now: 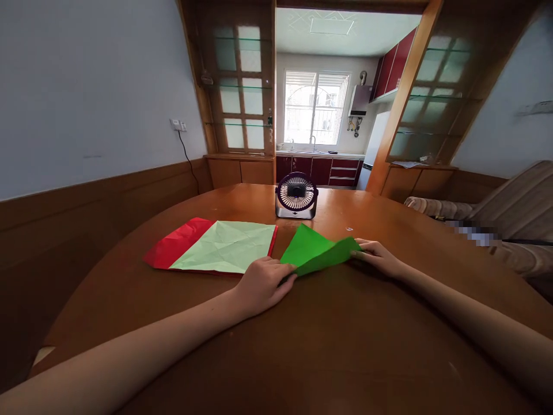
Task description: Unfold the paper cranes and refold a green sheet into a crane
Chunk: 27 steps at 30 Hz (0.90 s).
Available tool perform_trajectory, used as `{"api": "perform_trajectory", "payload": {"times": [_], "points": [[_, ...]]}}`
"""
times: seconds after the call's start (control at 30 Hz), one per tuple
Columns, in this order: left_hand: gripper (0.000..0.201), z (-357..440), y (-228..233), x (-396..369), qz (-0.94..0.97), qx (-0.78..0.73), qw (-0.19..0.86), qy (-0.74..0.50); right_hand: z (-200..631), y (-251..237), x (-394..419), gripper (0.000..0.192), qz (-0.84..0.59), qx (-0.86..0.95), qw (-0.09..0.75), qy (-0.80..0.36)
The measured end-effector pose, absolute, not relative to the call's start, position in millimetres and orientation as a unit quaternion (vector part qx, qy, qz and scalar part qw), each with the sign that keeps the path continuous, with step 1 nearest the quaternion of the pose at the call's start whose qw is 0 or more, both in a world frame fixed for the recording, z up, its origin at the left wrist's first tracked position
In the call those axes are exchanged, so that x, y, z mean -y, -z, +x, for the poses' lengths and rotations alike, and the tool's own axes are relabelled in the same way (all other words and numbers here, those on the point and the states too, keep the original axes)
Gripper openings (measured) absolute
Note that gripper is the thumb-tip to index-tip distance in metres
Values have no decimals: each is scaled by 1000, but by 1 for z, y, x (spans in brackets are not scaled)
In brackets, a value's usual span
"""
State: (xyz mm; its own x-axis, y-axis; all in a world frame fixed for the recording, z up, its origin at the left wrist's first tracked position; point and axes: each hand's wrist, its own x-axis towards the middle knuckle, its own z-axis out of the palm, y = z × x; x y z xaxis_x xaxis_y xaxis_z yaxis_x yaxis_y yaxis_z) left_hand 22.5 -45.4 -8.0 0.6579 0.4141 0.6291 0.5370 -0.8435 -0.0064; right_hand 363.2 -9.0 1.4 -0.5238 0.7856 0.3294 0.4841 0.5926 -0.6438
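Observation:
A sheet of bright green paper (317, 249) lies on the wooden table between my hands, its right side lifted and bent. My left hand (268, 283) pinches its near left corner between thumb and fingers. At the right corner, my right hand (377, 257) is closed on the raised edge. Left of the green sheet rest a pale green sheet (224, 245) with crease lines and red paper (184, 239) under it. The red shows at the left and along the right edge. My left wrist is close to the near edge of the pale sheet.
A small dark desk fan (296, 193) stands on the table (311, 346) beyond the papers. A padded chair (518, 213) is at the right. Past the table are wooden shelves (242, 86) and a kitchen with a window (317, 106). A cord hangs from the wall outlet (178, 125).

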Motion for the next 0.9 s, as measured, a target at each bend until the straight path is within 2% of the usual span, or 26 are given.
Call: {"api": "perform_trajectory", "payload": {"times": [0.13,0.3,0.4,0.47,0.57,0.63,0.77,0.9], "points": [[20,28,7,51,-863,367,24,346,359,0,8,45,-402,823,320,-241],[52,34,4,54,-830,453,-10,326,356,8,4,47,-503,787,325,-147],[63,36,4,53,-829,472,2,300,354,11,2,40,-516,788,323,-94],[62,37,4,52,-835,483,8,264,353,13,1,40,-520,789,317,-76],[48,37,1,52,-849,481,26,215,352,14,2,45,-513,800,307,-55],[41,37,0,52,-859,462,66,209,352,15,2,41,-487,819,302,-33],[45,39,-1,50,-887,384,136,219,352,16,2,31,-446,851,277,-5],[41,62,-4,44,-924,320,124,168,353,17,0,32,-431,861,270,8]]}}
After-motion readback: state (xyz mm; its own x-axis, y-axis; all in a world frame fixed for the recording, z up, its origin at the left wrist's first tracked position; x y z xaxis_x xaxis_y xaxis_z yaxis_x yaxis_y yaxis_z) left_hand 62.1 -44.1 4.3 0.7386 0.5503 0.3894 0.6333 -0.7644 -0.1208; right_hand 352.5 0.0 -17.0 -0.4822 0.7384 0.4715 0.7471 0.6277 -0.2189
